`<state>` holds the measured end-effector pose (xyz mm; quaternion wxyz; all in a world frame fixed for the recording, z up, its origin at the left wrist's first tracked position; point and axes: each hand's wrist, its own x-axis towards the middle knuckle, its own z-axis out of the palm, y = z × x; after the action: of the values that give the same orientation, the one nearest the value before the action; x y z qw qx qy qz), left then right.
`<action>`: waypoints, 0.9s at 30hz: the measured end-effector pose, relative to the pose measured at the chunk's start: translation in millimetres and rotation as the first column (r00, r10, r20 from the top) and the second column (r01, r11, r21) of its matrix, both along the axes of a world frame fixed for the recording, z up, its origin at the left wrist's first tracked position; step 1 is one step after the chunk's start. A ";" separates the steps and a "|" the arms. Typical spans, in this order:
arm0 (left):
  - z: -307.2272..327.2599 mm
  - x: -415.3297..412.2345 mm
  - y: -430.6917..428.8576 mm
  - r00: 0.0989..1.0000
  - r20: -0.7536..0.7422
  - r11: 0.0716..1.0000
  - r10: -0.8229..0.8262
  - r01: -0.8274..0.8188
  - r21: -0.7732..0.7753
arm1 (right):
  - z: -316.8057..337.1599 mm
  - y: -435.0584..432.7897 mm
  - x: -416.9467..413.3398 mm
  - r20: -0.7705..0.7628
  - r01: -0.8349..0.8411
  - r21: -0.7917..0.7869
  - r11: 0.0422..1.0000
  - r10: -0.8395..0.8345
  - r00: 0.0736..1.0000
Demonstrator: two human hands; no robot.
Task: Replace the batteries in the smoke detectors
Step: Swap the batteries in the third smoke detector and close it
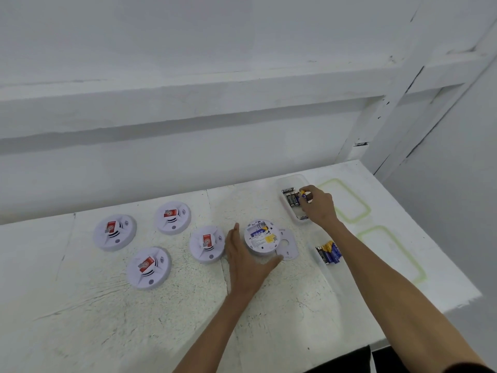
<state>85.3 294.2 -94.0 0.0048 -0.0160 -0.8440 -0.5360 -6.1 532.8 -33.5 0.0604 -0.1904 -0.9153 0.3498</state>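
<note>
An upturned white smoke detector [261,236] lies open on the table, with a blue battery showing in its compartment. My left hand [246,258] cups its near and left side with fingers spread. Its loose white back cover [288,244] lies just to the right. My right hand [317,204] reaches over a clear tray [285,208] of dark batteries and pinches a blue and yellow battery [303,195] above it. A second clear tray [321,261] nearer me holds several blue and yellow batteries.
Several closed white smoke detectors with red labels lie face up to the left, such as the nearest one [207,244] and the front one [148,267]. Two green tape rectangles [347,200] mark the table at right. A white wall ledge runs behind.
</note>
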 end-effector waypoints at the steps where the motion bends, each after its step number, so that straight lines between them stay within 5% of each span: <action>1: 3.1 -1.1 3.8 1.000 0.018 1.000 0.018 -0.019 0.014 | 0.5 -1.0 -0.1 -0.001 0.004 0.005 1.000 -0.004 1.000; 13: 0.6 -0.1 7.2 0.999 -0.044 0.998 0.025 -0.022 0.059 | 12.3 -10.9 4.0 -0.114 0.019 0.007 1.000 -0.018 0.993; 27: -7.8 -4.8 3.8 0.998 -0.065 0.995 -0.019 0.025 0.094 | 21.7 -54.9 24.7 -0.188 -0.094 -0.252 0.963 0.046 0.981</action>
<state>80.5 298.0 -101.8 0.0268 -0.0424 -0.8167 -0.5749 18.6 477.8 -11.8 0.1052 -0.1315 -0.8584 0.4845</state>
